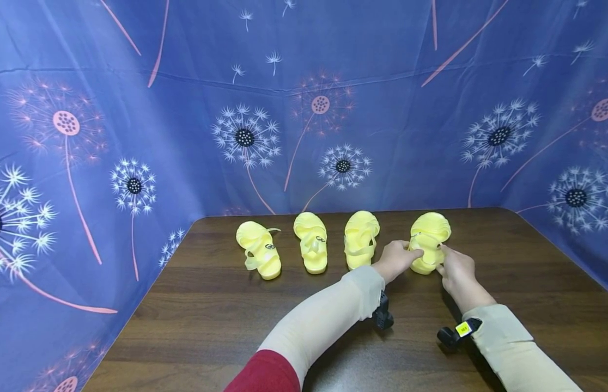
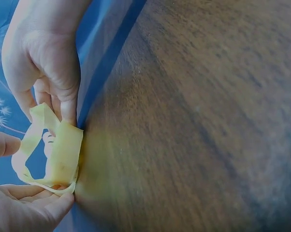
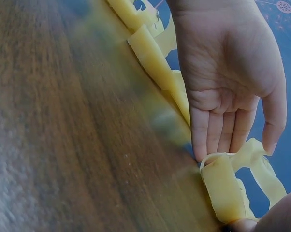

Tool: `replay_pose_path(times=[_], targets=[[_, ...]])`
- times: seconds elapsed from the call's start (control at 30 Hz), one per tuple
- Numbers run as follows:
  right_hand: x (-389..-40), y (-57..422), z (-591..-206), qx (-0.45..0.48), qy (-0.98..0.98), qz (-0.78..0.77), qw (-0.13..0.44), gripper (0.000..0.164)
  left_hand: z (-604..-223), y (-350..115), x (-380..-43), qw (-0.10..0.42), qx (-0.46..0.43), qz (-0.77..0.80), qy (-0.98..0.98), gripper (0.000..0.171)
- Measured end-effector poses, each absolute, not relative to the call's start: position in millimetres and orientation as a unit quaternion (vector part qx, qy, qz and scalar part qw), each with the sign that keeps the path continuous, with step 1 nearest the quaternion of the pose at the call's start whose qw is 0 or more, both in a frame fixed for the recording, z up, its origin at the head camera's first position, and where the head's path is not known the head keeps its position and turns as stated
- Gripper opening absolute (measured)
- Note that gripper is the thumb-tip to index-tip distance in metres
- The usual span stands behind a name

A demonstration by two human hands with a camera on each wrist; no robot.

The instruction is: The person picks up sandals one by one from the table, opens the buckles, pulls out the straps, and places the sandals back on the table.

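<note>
Four yellow sandals stand in a row near the table's back edge, and both hands are at the rightmost sandal [image 1: 431, 223]. My left hand [image 1: 396, 260] holds its left side, the thumb reaching over to the strap [image 2: 21, 162] and the fingers [image 3: 215, 130] lying along the sole's edge. On the opposite side my right hand [image 1: 461, 272] grips the sandal with thumb and fingers. Seen from behind in both wrist views, the heel [image 3: 223, 188] lies between the hands, with the strap standing up in a loop above it.
To the left stand the other sandals: one sandal [image 1: 361, 223] close beside my left hand, another sandal [image 1: 311, 256] further left, and an angled sandal [image 1: 265, 261] at the row's end. They rest on a dark wooden table [image 1: 211, 326]. Behind hangs a blue dandelion-print cloth [image 1: 402, 130].
</note>
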State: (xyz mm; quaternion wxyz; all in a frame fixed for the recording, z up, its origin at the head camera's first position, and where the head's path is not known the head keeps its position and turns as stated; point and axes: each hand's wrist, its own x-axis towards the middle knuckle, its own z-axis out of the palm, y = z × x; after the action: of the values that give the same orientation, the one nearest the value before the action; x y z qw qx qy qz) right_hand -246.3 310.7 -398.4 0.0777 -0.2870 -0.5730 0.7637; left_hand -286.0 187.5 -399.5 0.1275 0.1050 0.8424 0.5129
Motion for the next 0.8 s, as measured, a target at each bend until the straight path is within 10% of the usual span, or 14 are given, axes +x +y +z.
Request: replay_pose_path(times=[0.8], targets=[[-238.0,300.4,-399.4,-0.285,-0.531,0.794,0.083,0.058,-399.8,176.8,-282.6,0.144,0.111,0.500,0.847,0.028]])
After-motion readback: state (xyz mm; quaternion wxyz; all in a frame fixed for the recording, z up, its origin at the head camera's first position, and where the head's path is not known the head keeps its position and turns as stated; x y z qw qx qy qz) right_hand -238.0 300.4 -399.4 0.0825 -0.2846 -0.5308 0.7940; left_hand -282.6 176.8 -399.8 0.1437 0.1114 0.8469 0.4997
